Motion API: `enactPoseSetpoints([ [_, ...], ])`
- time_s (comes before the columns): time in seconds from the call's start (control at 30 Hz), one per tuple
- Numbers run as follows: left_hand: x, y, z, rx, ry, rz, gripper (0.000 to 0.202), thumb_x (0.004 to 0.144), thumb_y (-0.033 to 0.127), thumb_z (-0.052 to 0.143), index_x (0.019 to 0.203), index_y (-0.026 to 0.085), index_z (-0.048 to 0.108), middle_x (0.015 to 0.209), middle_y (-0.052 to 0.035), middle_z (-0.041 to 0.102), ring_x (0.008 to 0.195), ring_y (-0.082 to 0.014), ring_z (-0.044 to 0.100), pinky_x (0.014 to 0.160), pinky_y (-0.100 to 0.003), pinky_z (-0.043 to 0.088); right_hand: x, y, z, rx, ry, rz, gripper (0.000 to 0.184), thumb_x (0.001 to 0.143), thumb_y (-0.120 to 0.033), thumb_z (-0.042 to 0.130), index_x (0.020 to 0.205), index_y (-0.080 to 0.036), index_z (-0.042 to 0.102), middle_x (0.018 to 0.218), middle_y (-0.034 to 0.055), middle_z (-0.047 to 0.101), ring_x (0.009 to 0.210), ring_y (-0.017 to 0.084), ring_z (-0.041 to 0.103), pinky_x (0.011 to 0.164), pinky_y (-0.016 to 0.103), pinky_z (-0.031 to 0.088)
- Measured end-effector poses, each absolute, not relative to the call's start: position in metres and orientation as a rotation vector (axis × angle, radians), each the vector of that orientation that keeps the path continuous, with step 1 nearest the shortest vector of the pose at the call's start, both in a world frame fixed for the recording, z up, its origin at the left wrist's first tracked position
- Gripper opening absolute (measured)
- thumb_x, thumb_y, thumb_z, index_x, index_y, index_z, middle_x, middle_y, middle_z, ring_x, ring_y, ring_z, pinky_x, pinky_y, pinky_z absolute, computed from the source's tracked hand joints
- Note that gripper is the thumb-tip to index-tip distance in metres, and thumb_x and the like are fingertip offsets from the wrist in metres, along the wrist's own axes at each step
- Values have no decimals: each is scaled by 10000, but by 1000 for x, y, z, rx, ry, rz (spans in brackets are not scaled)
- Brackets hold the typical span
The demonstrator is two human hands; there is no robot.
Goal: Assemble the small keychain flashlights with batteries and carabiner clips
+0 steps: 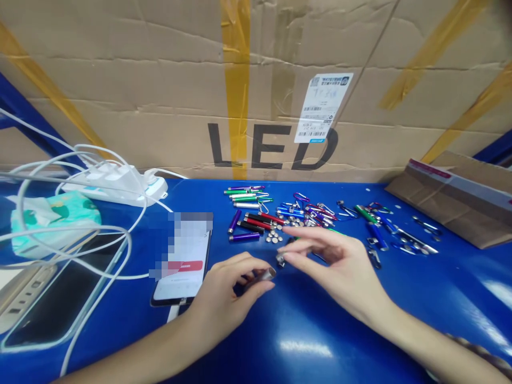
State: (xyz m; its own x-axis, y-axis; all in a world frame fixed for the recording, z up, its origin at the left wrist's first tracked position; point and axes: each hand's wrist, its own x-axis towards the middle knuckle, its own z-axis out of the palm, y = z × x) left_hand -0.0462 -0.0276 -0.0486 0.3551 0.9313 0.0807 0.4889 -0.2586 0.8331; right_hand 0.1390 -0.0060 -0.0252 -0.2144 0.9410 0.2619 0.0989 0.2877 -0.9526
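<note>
My left hand (236,288) is closed around a small silver penlight tube (267,274). The tube's round end points right and up, between thumb and fingertips, and the rest is hidden in the palm. Just to the right, my right hand (340,264) pinches a small silver metal piece (280,258) between thumb and fingers; whether it is a cap or button cells I cannot make out. The two held parts are apart. Beyond the hands lie loose button cells (274,236), red penlight tubes (258,222) and a purple penlight tube (245,237).
A lit phone (188,261) lies left of my left hand, with a dark phone (66,293) further left. White cables loop over that side from a power strip (116,184). Carabiner parts (320,213) lie behind. A cardboard box (180,96) walls the back; a paper bag (452,200) stands right.
</note>
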Motion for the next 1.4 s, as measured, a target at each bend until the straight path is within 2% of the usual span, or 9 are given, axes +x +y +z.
enactPoseSetpoints([
  [0.13, -48, -27, -49, 1905, 1178, 845, 111, 839, 213, 565, 888, 178, 657, 784, -34, 633, 703, -170, 600, 624, -262, 471, 141, -11, -26, -848, -1857, 711, 315, 711, -75, 710, 977, -243, 700, 794, -31, 740, 708, 106, 685, 726, 192, 555],
  [0.23, -48, -28, -48, 1963, 1119, 859, 131, 862, 179, 535, 880, 164, 664, 774, -38, 619, 704, -161, 579, 630, -254, 451, 141, -11, -29, -784, -1927, 622, 317, 716, -68, 708, 990, -226, 694, 816, -13, 739, 723, 118, 682, 708, 206, 559],
  [0.4, -47, -31, -48, 2083, 1020, 945, 183, 876, 90, 480, 906, 122, 657, 773, -44, 584, 683, -134, 555, 618, -226, 436, 140, -9, -31, -856, -1896, 772, 283, 714, -77, 710, 967, -204, 700, 767, -7, 735, 677, 123, 690, 684, 207, 567],
  [0.63, -50, -34, -53, 2260, 945, 1021, 183, 889, 73, 451, 977, 129, 601, 844, -65, 595, 698, -139, 586, 613, -223, 460, 144, -5, -26, -935, -2007, 901, 40, 737, -161, 704, 742, -185, 736, 701, 17, 713, 645, 130, 660, 585, 203, 530],
  [0.77, -51, -34, -55, 2327, 915, 1039, 181, 897, 66, 433, 986, 139, 572, 871, -73, 597, 728, -148, 603, 631, -225, 477, 144, -8, -23, -938, -2083, 844, 73, 755, -121, 665, 720, -157, 717, 693, 25, 701, 630, 124, 649, 590, 202, 506],
  [0.9, -53, -36, -56, 2364, 906, 1013, 187, 913, 73, 410, 1011, 147, 552, 888, -74, 595, 753, -148, 602, 650, -223, 484, 142, -11, -21, -990, -2186, 819, 150, 802, -147, 593, 688, -140, 689, 641, 32, 665, 556, 118, 606, 516, 203, 461],
  [1.1, -53, -37, -58, 2564, 913, 938, 207, 926, 73, 366, 1003, 135, 548, 866, -78, 618, 741, -161, 618, 646, -245, 513, 142, -16, -23, -913, -2376, 908, 222, 849, -114, 482, 724, -123, 665, 653, 42, 628, 602, 120, 553, 579, 221, 419],
  [1.23, -55, -39, -55, 2788, 899, 914, 276, 913, 27, 310, 993, 112, 560, 833, -80, 649, 729, -177, 633, 647, -277, 535, 141, -16, -23, -1080, -2254, 1270, 210, 816, -142, 526, 645, -125, 645, 573, 15, 578, 545, 107, 523, 536, 217, 387],
  [1.4, -60, -44, -48, 3036, 877, 1027, 309, 917, 7, 305, 1054, 86, 570, 849, -73, 678, 737, -166, 628, 707, -284, 522, 140, -12, -29, -985, -1288, 2370, 270, 688, -338, 688, 562, -110, 618, 481, -22, 523, 389, 50, 447, 432, 183, 358],
])
